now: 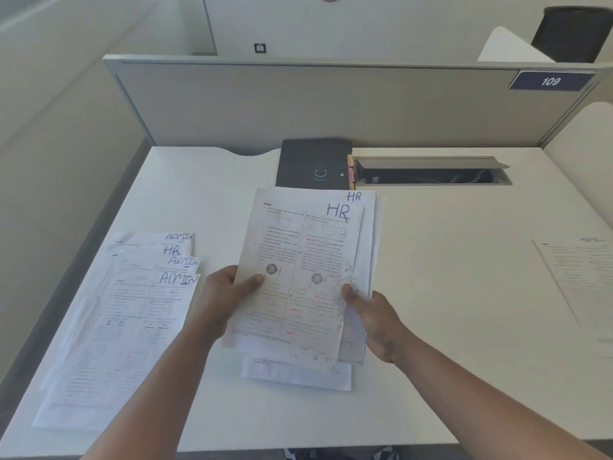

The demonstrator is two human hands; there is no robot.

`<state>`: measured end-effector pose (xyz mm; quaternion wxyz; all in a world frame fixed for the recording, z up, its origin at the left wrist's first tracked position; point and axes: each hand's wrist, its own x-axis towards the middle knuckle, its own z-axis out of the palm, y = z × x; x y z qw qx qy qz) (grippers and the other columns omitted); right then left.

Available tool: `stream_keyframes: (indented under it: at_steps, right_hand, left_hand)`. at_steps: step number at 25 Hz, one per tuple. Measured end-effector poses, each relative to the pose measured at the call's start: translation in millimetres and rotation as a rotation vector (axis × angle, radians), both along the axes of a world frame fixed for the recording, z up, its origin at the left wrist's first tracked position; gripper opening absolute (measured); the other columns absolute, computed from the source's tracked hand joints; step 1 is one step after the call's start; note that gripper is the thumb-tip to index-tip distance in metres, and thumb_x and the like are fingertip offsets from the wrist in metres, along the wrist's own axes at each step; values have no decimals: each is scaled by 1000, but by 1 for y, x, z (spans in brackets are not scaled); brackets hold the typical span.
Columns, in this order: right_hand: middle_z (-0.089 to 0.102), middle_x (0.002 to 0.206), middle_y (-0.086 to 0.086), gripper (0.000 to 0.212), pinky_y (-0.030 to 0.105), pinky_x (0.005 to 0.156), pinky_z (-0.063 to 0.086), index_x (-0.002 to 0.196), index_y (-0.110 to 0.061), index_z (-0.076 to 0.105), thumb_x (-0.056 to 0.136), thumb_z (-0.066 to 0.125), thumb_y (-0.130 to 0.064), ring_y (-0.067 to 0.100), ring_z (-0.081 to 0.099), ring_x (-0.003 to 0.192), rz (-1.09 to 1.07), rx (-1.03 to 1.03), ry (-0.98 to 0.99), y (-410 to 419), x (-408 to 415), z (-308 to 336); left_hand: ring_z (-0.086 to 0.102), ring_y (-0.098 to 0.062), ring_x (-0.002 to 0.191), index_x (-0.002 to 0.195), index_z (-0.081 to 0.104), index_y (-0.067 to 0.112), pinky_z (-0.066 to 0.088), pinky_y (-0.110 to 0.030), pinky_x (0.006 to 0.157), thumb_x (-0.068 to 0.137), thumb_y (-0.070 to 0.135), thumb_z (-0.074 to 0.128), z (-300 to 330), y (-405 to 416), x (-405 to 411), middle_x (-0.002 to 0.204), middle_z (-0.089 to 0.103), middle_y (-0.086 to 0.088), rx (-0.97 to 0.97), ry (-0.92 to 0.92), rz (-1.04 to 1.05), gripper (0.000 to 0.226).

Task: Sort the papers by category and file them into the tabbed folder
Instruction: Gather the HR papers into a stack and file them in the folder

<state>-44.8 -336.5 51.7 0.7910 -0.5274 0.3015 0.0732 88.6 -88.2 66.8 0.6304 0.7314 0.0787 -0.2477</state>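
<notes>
Nearest, both hands grip one bundle of HR-marked papers (pixel 300 277) above the white desk (pixel 431 293) — the left hand (pixel 229 297) pinches its left edge with thumb on top, the right hand (pixel 371 313) pinches the right edge likewise. At nine o'clock from the bundle lies a fanned pile of sheets (pixel 132 320) marked ADMIN and HR; at three o'clock, another sheet (pixel 580 283). At twelve o'clock — the black tabbed folder (pixel 313 164), shut, beside the cable tray (pixel 431 171).
</notes>
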Motion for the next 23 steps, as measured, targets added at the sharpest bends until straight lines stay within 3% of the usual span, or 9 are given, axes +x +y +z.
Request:
stream_keyframes:
  at_steps: [2,4,6,9,10,14,19,23]
  right_hand:
    - [76,126,1,41,44,107,52,130,-17,70,104,55,-45,21,71,119,18,27,-10,0,0,2]
    - [75,128,5,37,49,108,52,133,-16,68,109,49,-38,27,70,121,-11,100,-5,-3,2,3]
    - [74,127,11,30,53,106,53,131,-13,68,109,51,-25,33,70,119,4,98,11,-7,4,4]
    - [76,121,15,21,47,87,62,119,-10,72,104,58,-8,32,74,107,78,-25,32,-12,5,3]
    - [76,121,15,21,48,88,62,120,-9,72,102,60,-5,32,74,108,80,-43,38,-14,5,3]
    - [77,120,12,30,59,98,57,126,-9,72,96,68,-4,36,73,113,33,-52,48,-17,3,-3]
    - [78,118,11,35,61,98,57,126,-9,71,91,75,-6,37,72,114,-9,-39,43,-16,1,-2]
    - [77,122,10,31,59,98,57,129,-9,70,98,69,-14,35,72,115,-38,9,23,-19,0,0]
  left_hand:
    - [77,-34,93,101,78,9,61,-57,88,89,12,80,0,1,0,97,81,-10,0,-13,7,13]
    - [78,-34,92,97,80,13,61,-56,87,88,12,81,0,5,2,96,81,-8,16,-35,14,9]
    - [78,-34,90,96,79,12,62,-55,87,89,10,80,0,9,4,94,81,-8,18,-43,28,8]
    - [78,-34,89,98,78,10,62,-53,86,88,9,80,3,14,7,94,81,-8,14,-58,27,11]
    - [78,-34,90,98,78,10,62,-52,87,88,8,81,4,16,8,94,81,-8,11,-62,18,11]
    - [77,-36,93,97,78,10,61,-52,89,87,7,81,5,17,7,95,81,-9,-8,-49,3,11]
    - [77,-34,88,95,78,12,62,-55,86,84,9,84,5,10,4,91,81,-7,13,-92,67,13]
    - [77,-31,83,81,79,21,64,-52,81,85,14,84,6,8,3,87,80,-3,80,-198,61,10]
